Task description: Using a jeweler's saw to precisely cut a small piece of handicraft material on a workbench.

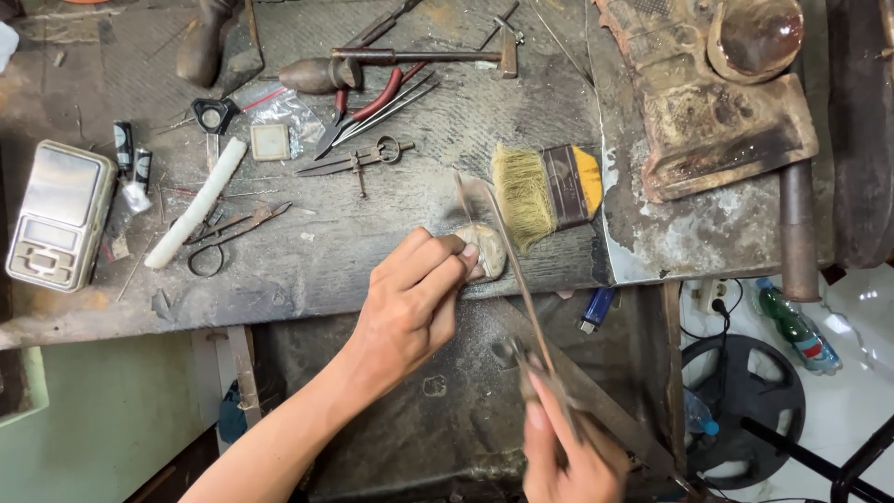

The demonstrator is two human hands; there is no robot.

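A small silver pocket scale [59, 214], flat and rectangular, is seen at the far left of the worn, scratched surface [307, 270]. Just right of it, two small dark batteries [131, 154] and a long white waxy stick [196, 203] are laid, with thin rusty scissors [228, 233] beside the stick. Farther back, a square pale tile [270, 142], steel dividers [354, 160] and red-handled pliers [372, 101] are spread out. Near the middle, the left hand [410, 312] is pressed against the near edge of the surface, its grip pinched on a small rounded, pale piece [484, 250] held against a worn peg; what the piece is cannot be told. A long, thin metal file [507, 270], blurred with motion, is laid across that piece, and its near end is clasped in the closed grip of the right hand [568, 456]. Right of the piece, a flat brush [545, 191] with straw-coloured bristles and a yellow handle is rested. At the far right, a rusty, crusted metal block [717, 112] is set on a pale slab.
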